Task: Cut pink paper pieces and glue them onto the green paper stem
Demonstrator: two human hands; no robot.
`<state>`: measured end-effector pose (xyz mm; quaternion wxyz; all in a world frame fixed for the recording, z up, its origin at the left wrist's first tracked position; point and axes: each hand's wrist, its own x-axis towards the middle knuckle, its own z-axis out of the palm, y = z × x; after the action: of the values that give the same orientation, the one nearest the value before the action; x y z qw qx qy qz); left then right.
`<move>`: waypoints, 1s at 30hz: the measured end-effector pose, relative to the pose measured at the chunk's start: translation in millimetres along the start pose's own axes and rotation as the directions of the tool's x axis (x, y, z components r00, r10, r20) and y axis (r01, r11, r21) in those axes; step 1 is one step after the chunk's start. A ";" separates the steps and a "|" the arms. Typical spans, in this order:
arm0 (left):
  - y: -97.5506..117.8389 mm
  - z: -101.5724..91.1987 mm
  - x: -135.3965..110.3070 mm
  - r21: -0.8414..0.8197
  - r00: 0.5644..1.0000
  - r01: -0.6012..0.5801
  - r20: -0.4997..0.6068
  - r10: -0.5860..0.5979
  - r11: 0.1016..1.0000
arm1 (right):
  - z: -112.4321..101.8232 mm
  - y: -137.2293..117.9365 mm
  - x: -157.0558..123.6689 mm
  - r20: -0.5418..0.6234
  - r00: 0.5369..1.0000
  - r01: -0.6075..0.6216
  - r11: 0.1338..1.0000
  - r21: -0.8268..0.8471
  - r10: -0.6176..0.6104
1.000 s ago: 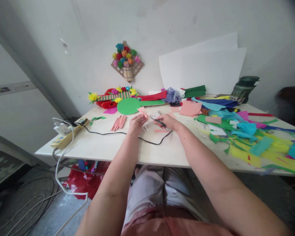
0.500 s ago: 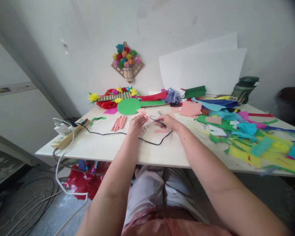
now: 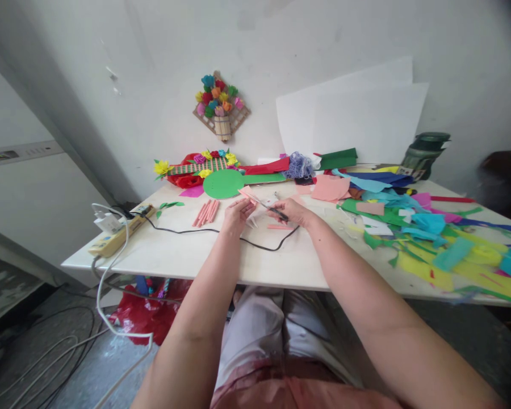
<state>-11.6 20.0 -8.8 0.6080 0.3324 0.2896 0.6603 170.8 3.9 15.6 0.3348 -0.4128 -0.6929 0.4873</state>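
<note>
My left hand (image 3: 237,213) pinches a small pink paper piece (image 3: 247,193) above the white table (image 3: 187,255). My right hand (image 3: 293,211) is closed round the dark handles of scissors (image 3: 271,208), whose blades point left into the pink paper. A thin pink strip (image 3: 276,226) lies on the table just below my right hand. Several rolled pink paper sticks (image 3: 206,212) lie to the left of my left hand.
A black cable (image 3: 255,244) crosses the table in front of my hands to a power strip (image 3: 116,237) at the left edge. A green paper disc (image 3: 223,183) and paper flowers (image 3: 198,165) sit behind. Coloured paper scraps (image 3: 430,238) cover the right side. White sheets (image 3: 353,119) lean on the wall.
None of note; the scissors and the pink paper shifted only very slightly between my hands.
</note>
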 end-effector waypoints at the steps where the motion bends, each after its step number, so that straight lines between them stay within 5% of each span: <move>1: -0.1 0.0 0.0 0.001 1.000 0.002 0.003 -0.002 1.000 | -0.1 0.1 0.2 0.000 1.000 -0.001 1.000 -0.005 0.001; 30: -2.3 -5.1 2.9 0.054 0.999 0.047 0.015 -0.048 0.997 | -7.2 8.2 5.5 0.002 0.999 0.039 0.999 -0.037 -0.039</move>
<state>-14.3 23.2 -13.4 0.6166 0.3469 0.3102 0.6350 176.7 13.2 10.2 0.3361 -0.4048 -0.7099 0.4682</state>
